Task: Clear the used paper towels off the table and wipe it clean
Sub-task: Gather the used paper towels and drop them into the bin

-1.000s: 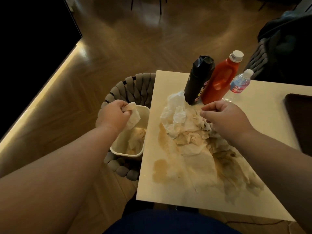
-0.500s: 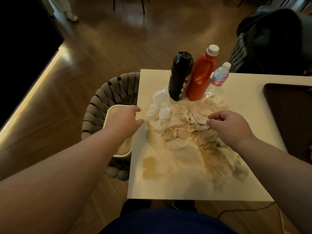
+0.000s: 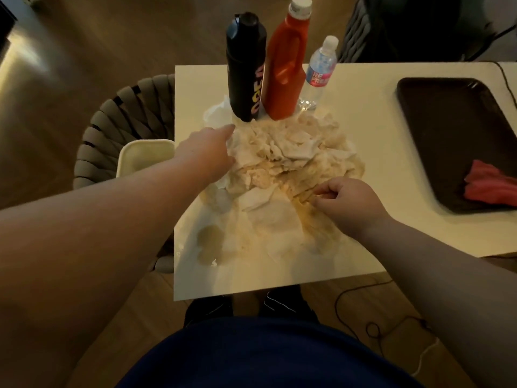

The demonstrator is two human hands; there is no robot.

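A heap of crumpled, brown-stained paper towels covers the middle of the white table. My left hand reaches over the heap's left side with its fingers stretched out, touching the towels. At the heap's near right edge my right hand has its fingers curled and pinches a stained towel. Flat wet towels and brownish stains spread toward the table's near left corner. A cream waste bin stands beside the table's left edge, on a woven stool.
A black bottle, an orange bottle and a small water bottle stand right behind the heap. A dark tray holding a pink cloth lies at the right. A cable runs on the floor.
My left hand dropped a towel into the bin and came back, open, onto the heap's left side. My right hand slid nearer along the heap's right edge. The camera tilted down.
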